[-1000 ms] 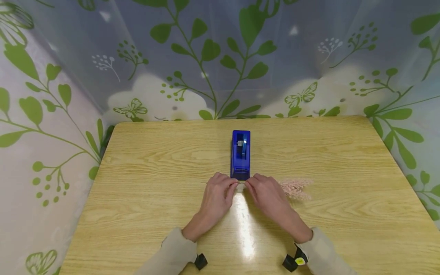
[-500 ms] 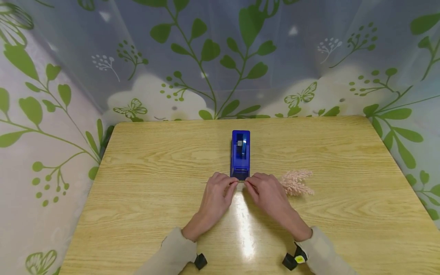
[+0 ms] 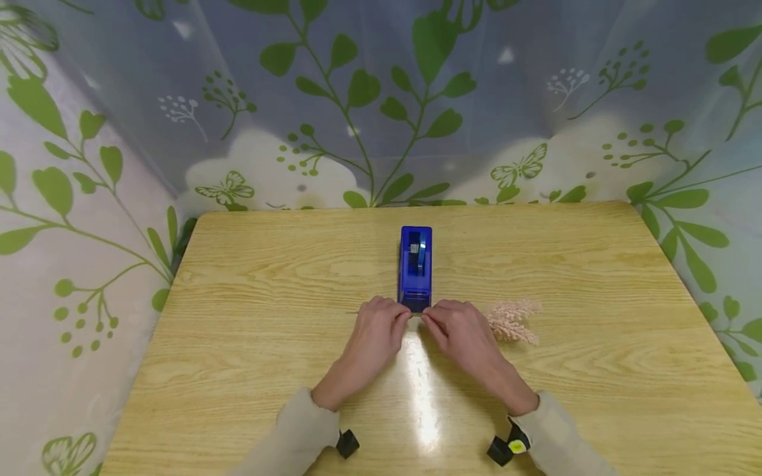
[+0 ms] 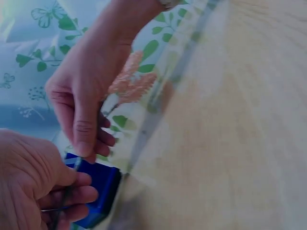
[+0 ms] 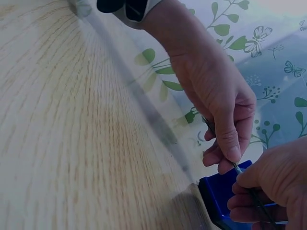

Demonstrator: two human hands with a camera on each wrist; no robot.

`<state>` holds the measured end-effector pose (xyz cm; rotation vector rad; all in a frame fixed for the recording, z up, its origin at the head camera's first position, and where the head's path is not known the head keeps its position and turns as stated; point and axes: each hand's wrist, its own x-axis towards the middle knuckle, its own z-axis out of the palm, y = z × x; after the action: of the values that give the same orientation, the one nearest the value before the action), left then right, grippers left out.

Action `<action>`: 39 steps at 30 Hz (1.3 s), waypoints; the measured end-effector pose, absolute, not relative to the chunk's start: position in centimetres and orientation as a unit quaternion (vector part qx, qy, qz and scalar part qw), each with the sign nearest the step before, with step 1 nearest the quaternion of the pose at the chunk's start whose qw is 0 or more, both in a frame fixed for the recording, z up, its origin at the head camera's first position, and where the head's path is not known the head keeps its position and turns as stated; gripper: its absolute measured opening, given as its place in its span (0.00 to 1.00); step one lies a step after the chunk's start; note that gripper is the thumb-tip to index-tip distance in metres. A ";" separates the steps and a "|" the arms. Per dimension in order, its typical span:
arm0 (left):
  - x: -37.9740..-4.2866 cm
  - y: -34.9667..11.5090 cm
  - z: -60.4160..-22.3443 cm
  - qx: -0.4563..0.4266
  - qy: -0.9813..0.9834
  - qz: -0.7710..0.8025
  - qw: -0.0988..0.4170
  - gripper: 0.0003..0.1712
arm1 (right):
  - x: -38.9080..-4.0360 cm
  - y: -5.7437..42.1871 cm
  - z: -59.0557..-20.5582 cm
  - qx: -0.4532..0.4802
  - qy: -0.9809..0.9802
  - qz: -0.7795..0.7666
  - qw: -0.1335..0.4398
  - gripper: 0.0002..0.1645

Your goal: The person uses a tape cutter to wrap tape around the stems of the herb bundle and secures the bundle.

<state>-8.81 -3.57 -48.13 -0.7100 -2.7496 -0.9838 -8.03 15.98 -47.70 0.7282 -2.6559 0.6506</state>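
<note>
A pink artificial flower sprig [image 3: 513, 321] lies sideways across both hands, its fluffy heads past the right hand and its thin stem end poking out left. My left hand [image 3: 379, 330] pinches the stem between thumb and fingers. Close beside it, my right hand [image 3: 460, 332] pinches the same dark stem [image 5: 259, 203], a small gap between the fingertips. Directly beyond the fingertips stands a blue tape dispenser [image 3: 415, 268], its front end nearest me. A clear strip of tape [image 4: 72, 161] shows at the stem by the fingertips in the left wrist view.
The wooden table [image 3: 268, 317] runs back to a curtain [image 3: 238, 132] printed with green leaves and butterflies. Black wrist devices [image 3: 348, 443] sit by both sleeves.
The flower heads have turned and shifted slightly beside the right hand, as if the stem rolled. Both hands keep their pinch at nearly the same spot.
</note>
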 end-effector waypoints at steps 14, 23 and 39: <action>-9.9 -3.7 -47.7 -0.265 -0.886 -0.376 0.063 0.05 | -8.0 16.1 -47.8 0.224 -0.928 0.257 0.151 0.03; -9.9 -4.0 -47.9 -0.273 -0.882 -0.377 0.070 0.05 | -7.7 15.8 -47.3 0.206 -0.941 0.247 0.105 0.09; -9.6 -3.7 -47.7 -0.262 -0.910 -0.316 0.064 0.06 | -8.1 16.1 -47.4 0.245 -0.922 0.256 0.157 0.04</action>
<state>-9.61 -3.70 -47.74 -0.7917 -2.7461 -0.9544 -8.06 16.10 -47.45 0.7024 -2.6368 0.7332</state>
